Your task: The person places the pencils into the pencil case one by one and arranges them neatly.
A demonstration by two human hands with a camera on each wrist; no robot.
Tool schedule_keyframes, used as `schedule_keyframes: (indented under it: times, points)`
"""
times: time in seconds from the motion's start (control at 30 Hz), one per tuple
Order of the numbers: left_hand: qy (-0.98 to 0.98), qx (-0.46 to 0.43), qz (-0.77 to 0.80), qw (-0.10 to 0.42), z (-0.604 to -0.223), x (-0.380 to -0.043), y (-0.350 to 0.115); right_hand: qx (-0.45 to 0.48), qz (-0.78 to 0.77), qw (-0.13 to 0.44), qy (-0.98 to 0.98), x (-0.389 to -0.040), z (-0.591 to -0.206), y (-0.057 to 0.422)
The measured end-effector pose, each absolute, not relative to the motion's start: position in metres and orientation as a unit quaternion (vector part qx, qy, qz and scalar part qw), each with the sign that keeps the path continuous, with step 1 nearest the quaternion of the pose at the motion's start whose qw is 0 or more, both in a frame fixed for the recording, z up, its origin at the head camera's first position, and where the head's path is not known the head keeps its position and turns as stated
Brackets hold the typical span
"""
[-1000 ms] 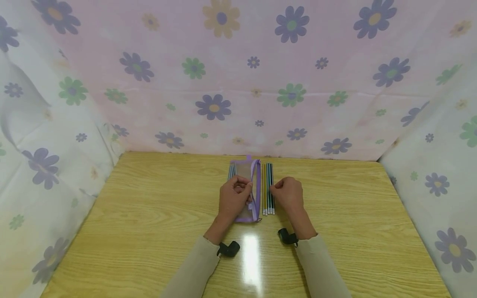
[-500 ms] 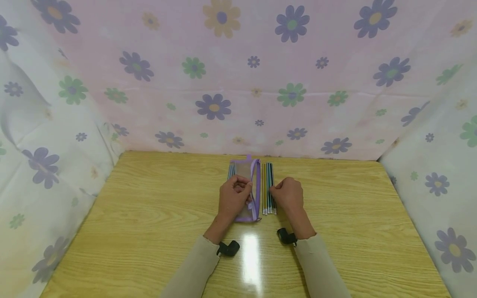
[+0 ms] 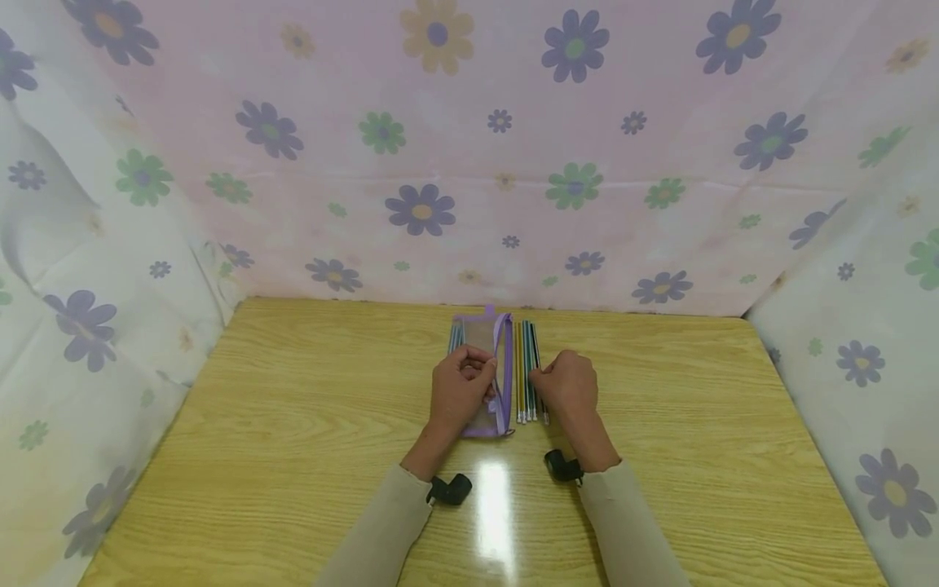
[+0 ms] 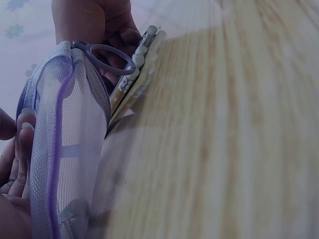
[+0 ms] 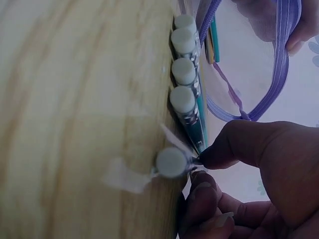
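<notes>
A mesh pencil case (image 3: 480, 333) with purple zipper edging lies on the table, its zipper side gaping. My left hand (image 3: 460, 391) pinches the zipper edge between thumb and fingers, holding it raised. Just right of the case lies a row of pencils (image 3: 525, 359), yellow, green and dark, white eraser ends towards me. With thumb and forefinger my right hand (image 3: 570, 385) pinches the rightmost dark pencil; in the right wrist view its eraser end (image 5: 171, 162) stands apart from the other erasers (image 5: 183, 99). My fingers cover part of that pencil's middle.
Bluish pencils (image 3: 456, 336) show at the case's left side, seemingly through the mesh. A metal-looking ring (image 3: 509, 432) hangs at the case's near corner. Flowered cloth (image 3: 469, 204) closes off the back and both sides of the wood-grain table (image 3: 293, 456).
The eraser end of the dark pencil has swung right, away from the row, so the pencil now lies slanted. My left hand and the case have stayed put.
</notes>
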State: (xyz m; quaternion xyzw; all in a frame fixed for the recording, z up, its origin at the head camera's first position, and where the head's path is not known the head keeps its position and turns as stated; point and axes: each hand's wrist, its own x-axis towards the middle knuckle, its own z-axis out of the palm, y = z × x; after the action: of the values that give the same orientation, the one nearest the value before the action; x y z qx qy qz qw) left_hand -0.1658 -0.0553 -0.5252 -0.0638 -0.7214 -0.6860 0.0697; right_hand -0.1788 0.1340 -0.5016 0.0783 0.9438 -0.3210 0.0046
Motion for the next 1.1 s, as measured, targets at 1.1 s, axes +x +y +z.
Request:
schedule_keyframes:
  times: [1.1]
  points:
    - [-0.722,-0.062,-0.686,0.073,-0.5261,-0.1669,-0.0547,0.065,-0.329,0.025,0.942,-0.179,-0.4994,0.1382]
